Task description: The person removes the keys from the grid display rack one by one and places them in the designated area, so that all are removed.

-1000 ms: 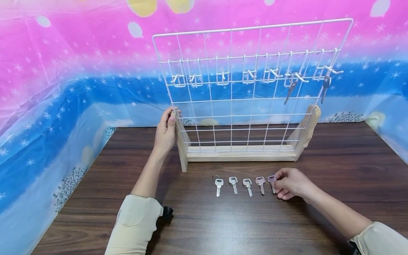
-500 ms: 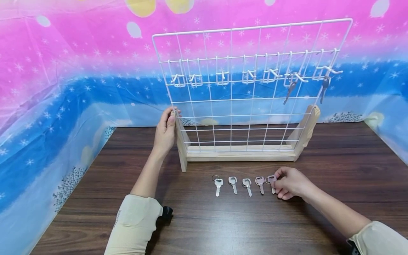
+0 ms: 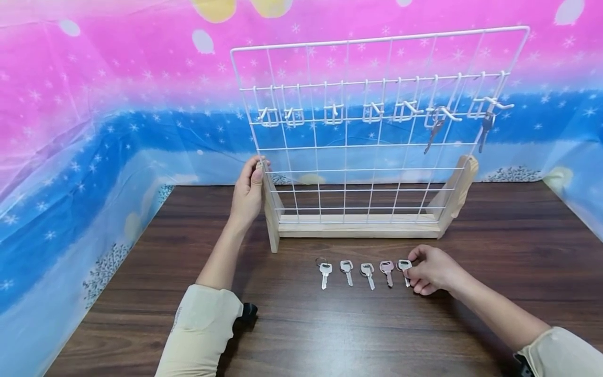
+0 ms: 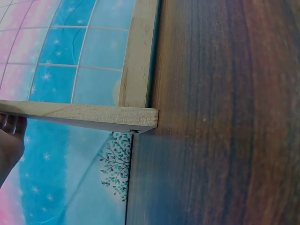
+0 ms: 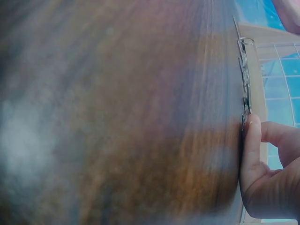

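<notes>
Right now our right hand (image 3: 434,272) is at the rightmost key (image 3: 404,268) of a row of five on the dark wood-grain tabletop (image 3: 292,324). That key is just to the left of our right grip, where thumb and forefinger meet at its right edge; we seem to be pinching it, though the right wrist view catches the keys almost edge-on and leaves the exact contact hard to judge. Its long axis points away from us: bow toward the wooden-based wire rack (image 3: 346,146), blade toward us and angled slightly right. Four more keys (image 3: 387,272) lie beside it to the left, apart from our fingers, with blades pointing roughly the same way.

Our left hand (image 3: 248,193) is well apart from the keys, its grip wrapped around the left wooden upright (image 3: 271,225), so our right hand is clearly the nearer one. Beyond the row and above it, white hooks (image 3: 333,113) line the rack; two hanging keys (image 3: 433,137) dangle near its right end.
</notes>
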A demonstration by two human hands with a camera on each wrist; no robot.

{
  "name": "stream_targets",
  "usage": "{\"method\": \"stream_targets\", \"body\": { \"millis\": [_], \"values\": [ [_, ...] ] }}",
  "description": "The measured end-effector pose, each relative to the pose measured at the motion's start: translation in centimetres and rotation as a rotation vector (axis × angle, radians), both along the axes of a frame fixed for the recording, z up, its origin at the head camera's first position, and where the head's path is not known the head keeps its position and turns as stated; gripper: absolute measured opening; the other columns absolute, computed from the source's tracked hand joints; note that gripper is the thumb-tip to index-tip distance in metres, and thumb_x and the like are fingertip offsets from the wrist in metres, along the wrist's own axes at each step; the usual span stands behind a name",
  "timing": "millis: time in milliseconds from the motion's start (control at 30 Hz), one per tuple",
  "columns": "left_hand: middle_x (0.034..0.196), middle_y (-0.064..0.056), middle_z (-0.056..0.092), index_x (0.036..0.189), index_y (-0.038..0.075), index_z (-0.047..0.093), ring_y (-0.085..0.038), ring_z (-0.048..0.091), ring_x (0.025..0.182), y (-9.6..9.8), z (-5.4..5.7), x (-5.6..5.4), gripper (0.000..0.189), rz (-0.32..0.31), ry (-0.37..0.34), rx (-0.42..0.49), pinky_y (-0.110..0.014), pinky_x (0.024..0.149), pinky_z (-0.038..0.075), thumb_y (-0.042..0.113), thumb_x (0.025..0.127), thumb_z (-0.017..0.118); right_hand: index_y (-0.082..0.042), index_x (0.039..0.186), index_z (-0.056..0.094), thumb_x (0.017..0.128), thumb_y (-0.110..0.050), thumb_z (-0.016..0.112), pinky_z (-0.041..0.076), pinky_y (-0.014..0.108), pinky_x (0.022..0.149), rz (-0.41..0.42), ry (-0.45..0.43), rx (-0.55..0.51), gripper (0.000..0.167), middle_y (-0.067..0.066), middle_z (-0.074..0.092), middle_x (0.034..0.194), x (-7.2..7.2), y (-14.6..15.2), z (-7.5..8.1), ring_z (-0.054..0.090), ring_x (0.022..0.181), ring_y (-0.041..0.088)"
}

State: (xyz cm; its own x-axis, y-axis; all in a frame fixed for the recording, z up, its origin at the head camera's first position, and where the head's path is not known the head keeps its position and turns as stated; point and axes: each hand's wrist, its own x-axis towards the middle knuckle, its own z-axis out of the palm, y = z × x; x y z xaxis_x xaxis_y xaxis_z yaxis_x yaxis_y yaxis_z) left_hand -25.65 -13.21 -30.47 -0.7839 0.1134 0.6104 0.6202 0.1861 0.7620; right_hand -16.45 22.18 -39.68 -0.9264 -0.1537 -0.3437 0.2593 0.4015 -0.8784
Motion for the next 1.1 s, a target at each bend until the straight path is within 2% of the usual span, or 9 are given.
{"method": "stream_targets", "body": {
  "millis": [167,300,533,633,700,800,867,967,1100],
  "values": [
    [0.114,-0.029,0.050,0.124,-0.013,0.042,-0.045,0.046,0.107,0.1,0.0,0.0,0.030,0.003,0.003,-0.010,-0.028,0.085,0.038,-0.001,0.100,0.030,0.007,0.106,0.038,0.081,0.001,0.060,0.048,0.026,0.045,-0.005,0.003,0.007,0.034,0.008,0.057,0.060,-0.1,0.2,0.2,0.056,0.047,0.013],
    [0.114,-0.029,0.050,0.124,-0.012,0.042,-0.045,0.046,0.106,0.1,0.0,0.1,0.030,0.003,0.004,-0.011,-0.029,0.084,0.038,0.000,0.100,0.029,0.008,0.107,0.040,0.082,-0.001,0.060,0.050,0.030,0.046,-0.016,0.077,0.056,0.033,0.008,0.058,0.062,-0.3,0.5,0.9,0.057,0.049,0.014],
    [0.116,-0.028,0.050,0.124,-0.012,0.042,-0.040,0.048,0.106,0.1,-0.1,0.1,0.031,0.010,-0.006,-0.003,-0.030,0.085,0.038,0.002,0.100,0.029,0.010,0.105,0.047,0.086,-0.003,0.060,0.052,0.037,0.051,-0.030,0.289,0.093,0.026,0.012,0.062,0.068,-0.7,0.6,4.7,0.059,0.052,0.018],
    [0.116,-0.028,0.050,0.124,-0.012,0.042,-0.039,0.048,0.106,0.1,-0.1,0.1,0.031,0.007,-0.011,0.003,-0.027,0.084,0.038,0.002,0.100,0.029,0.010,0.106,0.048,0.087,-0.004,0.060,0.053,0.037,0.054,-0.057,0.370,0.088,0.027,0.015,0.064,0.073,-1.0,0.8,6.5,0.061,0.054,0.019],
    [0.116,-0.028,0.050,0.125,-0.012,0.042,-0.039,0.048,0.106,0.1,-0.1,0.1,0.031,0.007,-0.015,0.006,-0.027,0.084,0.039,0.002,0.100,0.029,0.010,0.106,0.048,0.088,-0.006,0.061,0.053,0.035,0.055,-0.091,0.414,0.068,0.027,0.011,0.065,0.075,-1.3,1.0,7.5,0.062,0.056,0.017],
    [0.116,-0.028,0.050,0.125,-0.012,0.041,-0.038,0.048,0.107,0.1,0.0,0.1,0.031,0.006,-0.016,0.003,-0.029,0.085,0.039,0.002,0.100,0.030,0.008,0.105,0.048,0.088,-0.005,0.059,0.053,0.030,0.058,-0.156,0.482,-0.007,0.024,0.000,0.066,0.075,-1.7,1.2,8.7,0.063,0.059,0.013],
    [0.116,-0.028,0.050,0.125,-0.012,0.041,-0.038,0.048,0.106,0.1,0.0,0.1,0.031,0.004,-0.016,0.002,-0.029,0.085,0.038,0.002,0.100,0.030,0.004,0.103,0.050,0.088,-0.003,0.059,0.053,0.027,0.060,-0.205,0.526,-0.098,0.019,-0.005,0.066,0.075,-2.0,1.2,9.4,0.064,0.062,0.011],
    [0.116,-0.028,0.049,0.125,-0.012,0.041,-0.040,0.047,0.107,0.1,0.0,0.2,0.031,-0.002,-0.013,0.002,-0.029,0.085,0.038,0.002,0.100,0.030,-0.001,0.099,0.053,0.087,0.001,0.058,0.052,0.024,0.062,-0.255,0.584,-0.288,0.013,-0.005,0.068,0.078,-2.3,1.0,10.4,0.065,0.065,0.011],
    [0.117,-0.028,0.049,0.125,-0.012,0.041,-0.041,0.047,0.108,0.1,0.0,0.2,0.031,-0.006,-0.010,0.004,-0.028,0.085,0.038,0.002,0.100,0.030,-0.003,0.099,0.057,0.086,0.001,0.062,0.052,0.024,0.065,-0.296,0.662,-0.471,0.014,0.002,0.067,0.081,-2.6,0.4,11.8,0.065,0.068,0.013]
  ]
}}
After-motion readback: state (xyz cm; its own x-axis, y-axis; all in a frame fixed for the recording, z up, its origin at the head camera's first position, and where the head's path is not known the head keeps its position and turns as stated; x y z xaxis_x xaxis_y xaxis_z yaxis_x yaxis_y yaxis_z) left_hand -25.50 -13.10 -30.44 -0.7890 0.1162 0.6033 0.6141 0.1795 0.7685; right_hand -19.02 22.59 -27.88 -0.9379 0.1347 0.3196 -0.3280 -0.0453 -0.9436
